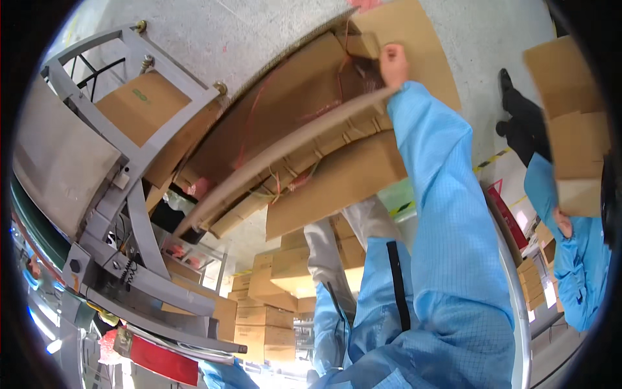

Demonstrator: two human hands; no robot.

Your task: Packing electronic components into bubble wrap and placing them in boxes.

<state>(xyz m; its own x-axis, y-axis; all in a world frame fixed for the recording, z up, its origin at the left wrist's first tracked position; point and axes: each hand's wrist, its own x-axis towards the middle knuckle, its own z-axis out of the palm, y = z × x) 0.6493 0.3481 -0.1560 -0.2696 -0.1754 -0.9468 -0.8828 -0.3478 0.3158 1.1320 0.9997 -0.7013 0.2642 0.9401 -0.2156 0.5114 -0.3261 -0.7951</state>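
My right hand is curled closed at the far corner of a big, opened cardboard box. Its wrist lies against the end of the box's raised long flap; what the fingers hold, if anything, is hidden. Pink-red string runs across the brown cardboard inside, and a dark brown patch lies near my fist. Another flap folds out toward me on the near side. My left hand is out of the picture; only a bit of blue sleeve shows at the lower edge.
A grey metal frame with a conveyor-like end stands close on the left, a red panel below it. Stacked cartons are near my legs. At the right, a person in blue holds cardboard boxes.
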